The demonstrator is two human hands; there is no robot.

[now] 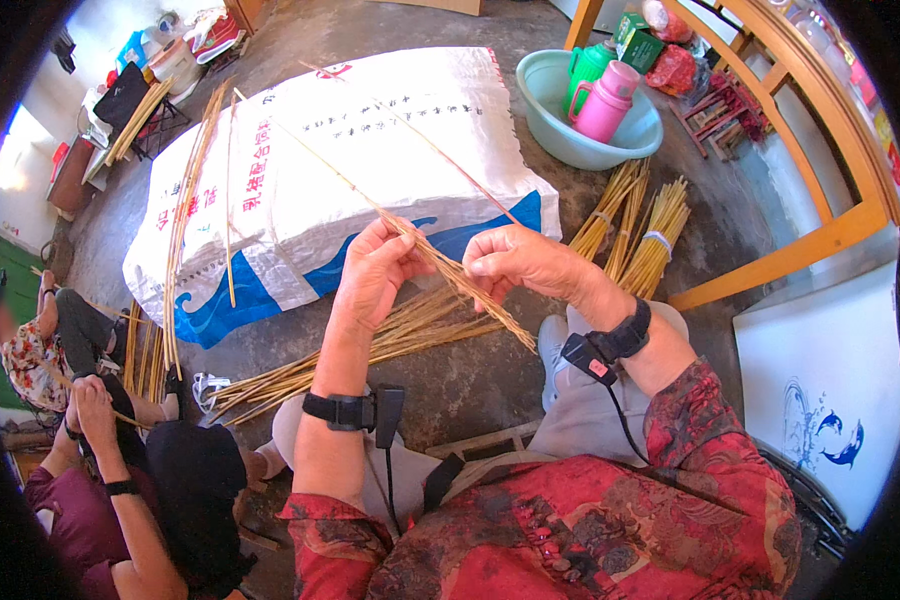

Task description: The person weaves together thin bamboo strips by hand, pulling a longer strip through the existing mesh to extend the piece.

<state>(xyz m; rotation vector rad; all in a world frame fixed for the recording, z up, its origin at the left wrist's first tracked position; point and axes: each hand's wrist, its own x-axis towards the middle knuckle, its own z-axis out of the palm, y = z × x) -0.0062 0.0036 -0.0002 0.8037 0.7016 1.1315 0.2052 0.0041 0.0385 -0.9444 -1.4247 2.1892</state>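
Between my two hands runs a narrow braid of straw [500,315], its plaited tail slanting down to the right. My left hand [372,272] pinches its upper end between thumb and fingers. On its other side my right hand [530,262] is closed, thumb against bent fingers, at the braid's edge. One long pale straw [310,150] stretches from my left hand up and left over a white woven sack [400,130]. A reddish straw [440,155] slants from my right hand across the same sack. What lies inside my right fingers is partly hidden.
Loose straws [300,375] lie on the floor below my hands. Tied straw bundles [660,235] are at right, near a blue basin [595,150] holding a green and a pink flask [607,105]. A wooden frame [800,255] stands at right. Two people handle straw at left.
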